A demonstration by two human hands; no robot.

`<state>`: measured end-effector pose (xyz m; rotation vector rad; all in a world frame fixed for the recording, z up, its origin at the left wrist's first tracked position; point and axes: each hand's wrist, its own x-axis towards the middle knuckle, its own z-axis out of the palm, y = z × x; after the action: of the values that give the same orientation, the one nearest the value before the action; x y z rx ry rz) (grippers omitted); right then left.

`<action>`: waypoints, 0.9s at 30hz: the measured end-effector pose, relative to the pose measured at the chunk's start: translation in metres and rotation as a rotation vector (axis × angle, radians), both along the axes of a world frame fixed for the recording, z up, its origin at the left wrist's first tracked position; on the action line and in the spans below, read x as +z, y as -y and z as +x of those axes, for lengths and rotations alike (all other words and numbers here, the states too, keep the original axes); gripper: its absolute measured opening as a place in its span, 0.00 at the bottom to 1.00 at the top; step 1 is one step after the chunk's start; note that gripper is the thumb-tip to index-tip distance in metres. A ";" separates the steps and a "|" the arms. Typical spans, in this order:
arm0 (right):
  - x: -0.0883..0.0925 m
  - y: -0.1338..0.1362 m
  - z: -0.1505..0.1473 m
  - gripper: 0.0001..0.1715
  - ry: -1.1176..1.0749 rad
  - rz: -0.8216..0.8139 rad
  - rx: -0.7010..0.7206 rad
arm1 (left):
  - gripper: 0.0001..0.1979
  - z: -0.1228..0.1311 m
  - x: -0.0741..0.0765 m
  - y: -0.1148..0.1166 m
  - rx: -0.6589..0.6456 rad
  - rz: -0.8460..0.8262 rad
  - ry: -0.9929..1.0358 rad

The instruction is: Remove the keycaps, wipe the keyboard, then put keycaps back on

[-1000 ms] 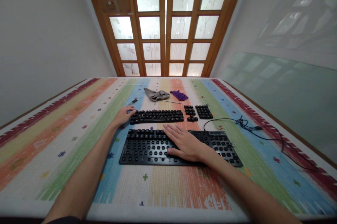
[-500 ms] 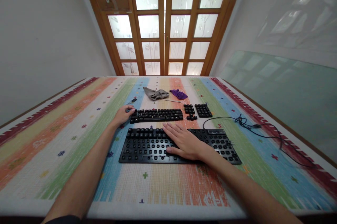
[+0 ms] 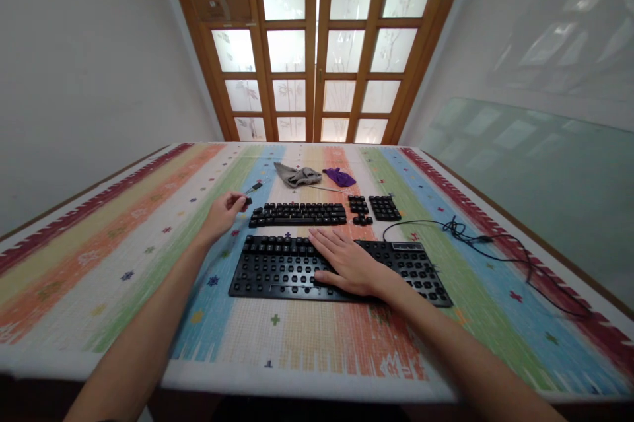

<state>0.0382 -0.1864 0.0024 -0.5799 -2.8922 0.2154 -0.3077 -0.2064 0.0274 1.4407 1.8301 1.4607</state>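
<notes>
A black keyboard [image 3: 292,280] lies nearest me, its top rows partly capped and most of its lower switches bare. My right hand [image 3: 347,265] rests flat across its middle, fingers spread, hiding some of the switches. Beyond it sits a block of loose black keycaps [image 3: 302,214] laid out in rows, with smaller groups of keycaps [image 3: 384,208] to the right. My left hand [image 3: 225,212] is raised just left of the rows, thumb and fingers pinched on a black keycap [image 3: 247,201]. A small black-handled keycap puller [image 3: 257,187] with wires lies just beyond that hand.
A grey cloth [image 3: 297,175] and a purple cloth [image 3: 339,177] lie farther back, with a thin rod [image 3: 324,189] in front of them. The keyboard's cable [image 3: 460,232] coils off to the right. A striped tablecloth [image 3: 148,237] covers the table.
My left hand has lifted off the left end of the keycap rows and moved slightly left, a keycap in its pinch. The right hand stays on the keyboard. The view has shifted a little.
</notes>
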 end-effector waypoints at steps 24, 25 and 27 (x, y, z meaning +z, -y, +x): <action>0.012 0.041 -0.091 0.18 -0.279 0.019 0.103 | 0.18 0.038 -0.020 0.110 -0.065 -0.073 -0.093; 0.013 0.043 -0.099 0.17 -0.277 0.027 0.096 | 0.18 0.038 -0.020 0.110 -0.065 -0.075 -0.092; 0.015 0.046 -0.114 0.15 -0.258 0.046 0.066 | 0.18 0.040 -0.021 0.111 -0.062 -0.075 -0.092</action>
<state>-0.0761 -0.2328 0.0172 -0.4154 -2.6606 0.2148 -0.2682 -0.3174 0.0069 1.5368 1.8563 1.3024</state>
